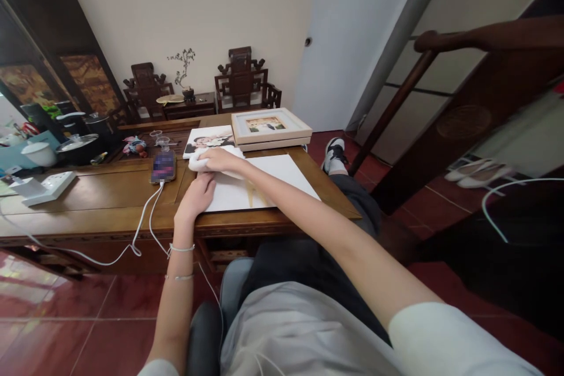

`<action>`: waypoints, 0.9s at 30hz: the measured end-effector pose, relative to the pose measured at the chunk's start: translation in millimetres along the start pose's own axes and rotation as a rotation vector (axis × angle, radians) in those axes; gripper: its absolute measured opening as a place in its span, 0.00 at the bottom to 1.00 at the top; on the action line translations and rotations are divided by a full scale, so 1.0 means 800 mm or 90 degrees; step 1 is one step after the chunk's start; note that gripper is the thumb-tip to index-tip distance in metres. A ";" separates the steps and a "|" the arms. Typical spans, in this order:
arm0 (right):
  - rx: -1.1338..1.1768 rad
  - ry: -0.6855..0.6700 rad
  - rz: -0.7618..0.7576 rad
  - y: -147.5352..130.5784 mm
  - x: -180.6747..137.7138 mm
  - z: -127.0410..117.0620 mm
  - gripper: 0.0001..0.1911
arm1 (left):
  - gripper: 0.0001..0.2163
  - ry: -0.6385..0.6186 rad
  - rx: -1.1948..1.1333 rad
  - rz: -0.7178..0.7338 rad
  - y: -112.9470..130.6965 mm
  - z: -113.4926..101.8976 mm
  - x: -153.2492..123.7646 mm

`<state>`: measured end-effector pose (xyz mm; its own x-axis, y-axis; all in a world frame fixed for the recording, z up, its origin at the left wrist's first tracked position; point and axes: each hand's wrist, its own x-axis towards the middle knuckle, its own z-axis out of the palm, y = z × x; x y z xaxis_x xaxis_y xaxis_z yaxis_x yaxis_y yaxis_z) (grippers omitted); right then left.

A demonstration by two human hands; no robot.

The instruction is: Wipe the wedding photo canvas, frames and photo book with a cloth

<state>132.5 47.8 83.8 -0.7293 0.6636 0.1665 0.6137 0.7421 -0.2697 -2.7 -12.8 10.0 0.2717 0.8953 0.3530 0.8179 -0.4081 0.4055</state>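
Note:
A glossy white board [286,179] lies flat near the table's front edge, and my right forearm reflects in it. My left hand [197,194] rests on the board's left edge, fingers laid down on it with nothing in them. Just beyond, my right hand [220,160] reaches across and is closed on a white cloth [197,163], pressed to the board's far left corner. Part of the cloth is hidden under the hand. Behind the cloth lies a photo panel [209,138] showing people. Beside it a framed picture [273,123] rests on a second light wooden frame.
A phone [163,167] with a white charging cable [147,211] lies left of my hands. Farther left are a power strip [50,187], a lidded white bowl [39,154] and dark pots. Wooden chairs [241,79] stand by the wall.

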 end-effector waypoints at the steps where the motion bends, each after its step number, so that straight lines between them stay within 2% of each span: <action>1: -0.001 -0.012 -0.009 -0.003 0.005 -0.002 0.13 | 0.19 0.002 0.003 -0.001 -0.001 0.000 0.000; 4: 0.000 -0.036 0.001 0.003 0.008 -0.013 0.13 | 0.20 0.002 0.008 -0.006 -0.005 0.002 0.000; 6: -0.005 -0.050 0.026 0.019 0.000 -0.025 0.11 | 0.20 -0.002 0.005 -0.014 -0.006 0.004 -0.001; 8: -0.014 -0.061 0.062 0.046 -0.016 -0.038 0.13 | 0.20 -0.009 0.003 -0.022 -0.007 0.005 -0.001; 11: -0.013 -0.064 0.124 0.094 -0.056 -0.051 0.16 | 0.21 -0.016 0.007 -0.026 -0.006 0.007 -0.001; 14: 0.047 0.005 0.225 0.131 -0.111 -0.049 0.18 | 0.21 -0.016 0.020 -0.025 -0.007 0.009 0.000; 16: 0.058 0.058 0.247 0.141 -0.149 -0.041 0.19 | 0.21 -0.019 0.028 -0.026 -0.008 0.010 0.000; 19: 0.060 0.062 0.209 0.128 -0.204 -0.030 0.18 | 0.22 -0.025 0.034 -0.027 -0.010 0.011 0.000; 23: 0.066 0.019 0.127 0.083 -0.266 -0.029 0.16 | 0.21 -0.023 0.034 -0.022 -0.012 0.012 0.000; 27: 0.104 -0.040 0.066 0.054 -0.294 -0.038 0.11 | 0.21 -0.028 0.039 -0.027 -0.009 0.011 0.000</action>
<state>339.9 -73.5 61.7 -0.6858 0.7242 0.0716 0.6325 0.6418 -0.4337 -4.1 -8.5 -0.3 0.2575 0.9188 0.2992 0.8585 -0.3597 0.3656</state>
